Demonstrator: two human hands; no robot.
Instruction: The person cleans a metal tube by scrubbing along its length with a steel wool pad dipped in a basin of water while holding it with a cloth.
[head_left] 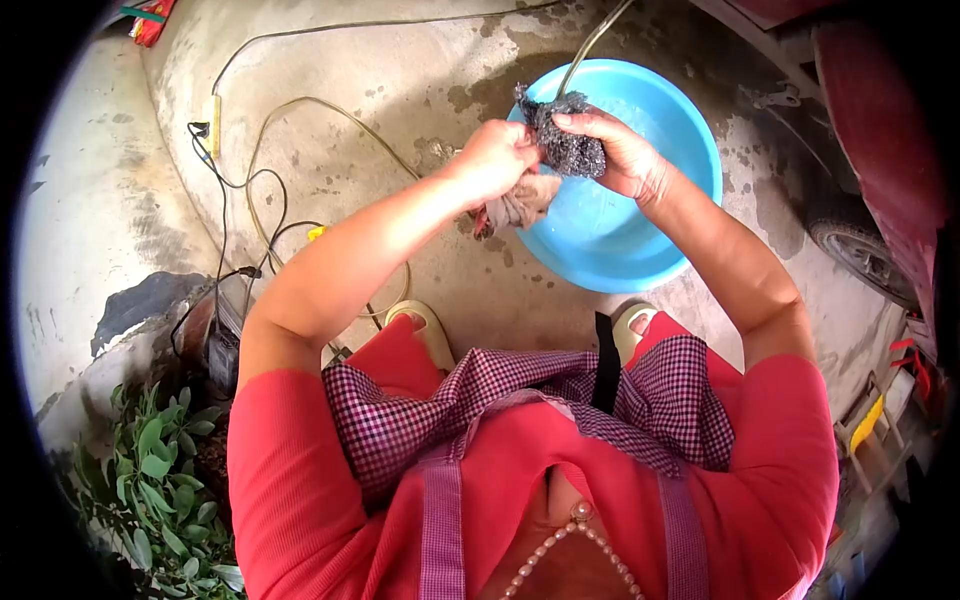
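Observation:
My right hand (630,158) is closed around a bunched, dark grey, glittery wad (577,147) over the basin. It looks like wet mesh or a scouring pad; its exact kind is unclear. Fingers pinched together, my left hand (494,160) meets the wad's left edge. A crumpled beige cloth (527,202) with a reddish part hangs beneath that hand, which seems to grip it. Below both hands, a light blue plastic basin (650,262) stands on the floor with some water in it. A thin hose (590,45) comes down from above behind the wad.
Cables and a looping hose (262,180) lie on the concrete floor at left, near a power strip (214,125). A leafy plant (165,480) grows at lower left. To the right stands a red vehicle (880,130) with a wheel (862,250). My sandalled feet are beside the basin.

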